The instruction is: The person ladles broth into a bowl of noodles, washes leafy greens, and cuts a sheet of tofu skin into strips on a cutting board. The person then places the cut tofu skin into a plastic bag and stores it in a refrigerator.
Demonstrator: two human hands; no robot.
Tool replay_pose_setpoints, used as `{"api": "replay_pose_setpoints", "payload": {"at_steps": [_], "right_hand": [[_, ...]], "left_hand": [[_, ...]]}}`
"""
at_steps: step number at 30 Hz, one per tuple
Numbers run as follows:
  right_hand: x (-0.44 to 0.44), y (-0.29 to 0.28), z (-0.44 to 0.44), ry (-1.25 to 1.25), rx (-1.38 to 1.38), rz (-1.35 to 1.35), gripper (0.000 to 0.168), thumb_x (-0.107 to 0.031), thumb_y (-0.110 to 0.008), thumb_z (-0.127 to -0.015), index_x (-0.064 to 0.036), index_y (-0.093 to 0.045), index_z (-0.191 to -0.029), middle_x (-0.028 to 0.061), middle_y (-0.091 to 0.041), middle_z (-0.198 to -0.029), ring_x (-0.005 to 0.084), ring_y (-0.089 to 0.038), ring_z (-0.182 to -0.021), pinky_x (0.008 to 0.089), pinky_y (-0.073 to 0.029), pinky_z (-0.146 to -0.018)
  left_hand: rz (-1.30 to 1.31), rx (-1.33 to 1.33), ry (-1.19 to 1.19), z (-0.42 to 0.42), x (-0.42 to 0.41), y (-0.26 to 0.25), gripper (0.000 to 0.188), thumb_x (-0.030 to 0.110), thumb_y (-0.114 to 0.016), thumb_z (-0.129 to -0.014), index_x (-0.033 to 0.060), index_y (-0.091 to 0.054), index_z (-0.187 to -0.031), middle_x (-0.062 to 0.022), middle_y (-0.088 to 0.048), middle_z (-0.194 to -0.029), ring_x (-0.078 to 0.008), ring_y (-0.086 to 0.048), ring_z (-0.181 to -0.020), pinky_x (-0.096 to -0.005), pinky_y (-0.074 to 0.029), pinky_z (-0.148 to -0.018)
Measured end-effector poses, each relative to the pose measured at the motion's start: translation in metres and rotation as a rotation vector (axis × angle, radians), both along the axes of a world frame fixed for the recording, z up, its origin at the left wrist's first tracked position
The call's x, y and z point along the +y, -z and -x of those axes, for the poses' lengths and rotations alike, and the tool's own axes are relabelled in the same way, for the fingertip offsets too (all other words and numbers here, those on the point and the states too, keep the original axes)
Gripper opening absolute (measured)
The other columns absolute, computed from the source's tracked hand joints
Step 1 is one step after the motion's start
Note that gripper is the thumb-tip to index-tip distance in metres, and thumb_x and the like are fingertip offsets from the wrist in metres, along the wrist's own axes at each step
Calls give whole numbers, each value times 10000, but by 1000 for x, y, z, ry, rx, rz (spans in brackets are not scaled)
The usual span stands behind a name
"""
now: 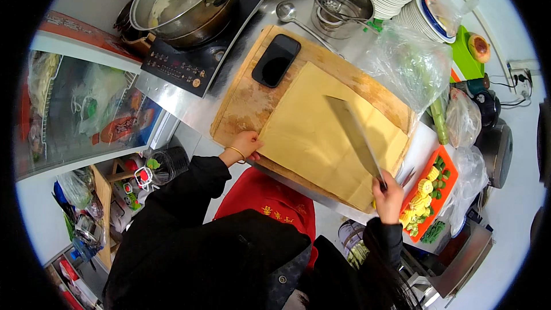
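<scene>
A large yellow sheet (318, 137), with faint creases, lies flat on a wooden cutting board (241, 107). My left hand (246, 145) pinches the sheet's near left corner at the board's edge. In my right hand (388, 196) is the handle of a kitchen cleaver (355, 133), its blade slanting up and left over the right part of the sheet. Whether the blade touches the sheet I cannot tell. A black smartphone (276, 60) rests on the board's far left part, beside the sheet.
A big steel pot (185, 30) stands on an induction cooker (185, 66) at the far left. A ladle (308, 26) and a steel pot (344, 6) are behind the board. An orange tray (443, 185) of cut corn and green vegetables sits at right, below plastic bags (409, 60).
</scene>
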State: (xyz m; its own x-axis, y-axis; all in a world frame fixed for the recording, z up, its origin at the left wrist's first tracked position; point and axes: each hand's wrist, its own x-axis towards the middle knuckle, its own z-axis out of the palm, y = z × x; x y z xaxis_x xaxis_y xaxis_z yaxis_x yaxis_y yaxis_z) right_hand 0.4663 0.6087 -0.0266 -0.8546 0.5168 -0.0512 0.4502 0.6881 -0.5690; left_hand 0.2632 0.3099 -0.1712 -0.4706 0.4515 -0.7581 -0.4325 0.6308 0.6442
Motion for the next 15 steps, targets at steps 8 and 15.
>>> {"api": "replay_pose_setpoints", "payload": {"at_steps": [8, 15], "right_hand": [[-8, 23, 78, -268, -115, -147, 106, -136, -562, -714, -119, -579, -817, 91, -567, -645, 256, -569, -570, 337, -437, -485], [-5, 33, 97, -394, -190, -271, 85, -144, -571, -715, -122, -572, -797, 86, -549, -608, 259, -558, -550, 342, -430, -481]], "left_hand": [[-13, 5, -51, -3, -11, 1, 144, 135, -509, -808, -6, -483, -789, -110, -594, -638, -152, -577, -486, -241, -448, -403], [-25, -3, -91, 5, -23, -1, 137, 134, -507, -808, 2, -475, -827, -97, -595, -650, -146, -571, -504, -244, -451, -427]]}}
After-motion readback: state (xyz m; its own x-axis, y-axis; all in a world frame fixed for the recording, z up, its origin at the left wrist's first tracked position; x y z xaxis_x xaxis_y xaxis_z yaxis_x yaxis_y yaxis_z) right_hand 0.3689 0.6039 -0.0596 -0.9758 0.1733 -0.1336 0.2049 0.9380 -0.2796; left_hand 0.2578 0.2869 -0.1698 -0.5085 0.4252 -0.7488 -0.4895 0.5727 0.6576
